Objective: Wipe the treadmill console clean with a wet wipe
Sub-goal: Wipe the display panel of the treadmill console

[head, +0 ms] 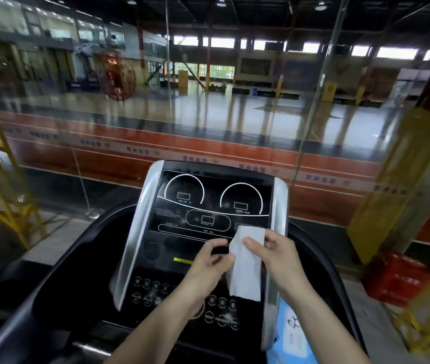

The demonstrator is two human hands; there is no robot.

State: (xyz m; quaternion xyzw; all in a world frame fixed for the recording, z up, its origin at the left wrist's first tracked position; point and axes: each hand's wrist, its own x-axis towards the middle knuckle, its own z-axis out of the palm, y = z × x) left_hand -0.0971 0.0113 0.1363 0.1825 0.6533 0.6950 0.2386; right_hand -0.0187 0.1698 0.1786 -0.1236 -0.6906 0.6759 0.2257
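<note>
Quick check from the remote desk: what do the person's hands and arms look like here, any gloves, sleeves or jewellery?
Both arms are bare as far as the view shows: no sleeves or cuffs appear. The left hand and the right hand wear no gloves, and no rings, watch or wristband show. The nails look short and unpainted.

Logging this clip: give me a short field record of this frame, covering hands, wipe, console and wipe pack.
left hand: pinches the wipe's left edge
right hand: grips the wipe's upper right part
wet wipe: white, part unfolded, hanging in front of the console, apparently not pressed on it
treadmill console: black display, dusty specks visible, buttons below
wipe pack: light blue, at the console's right side
wiping: not yet begun
</note>
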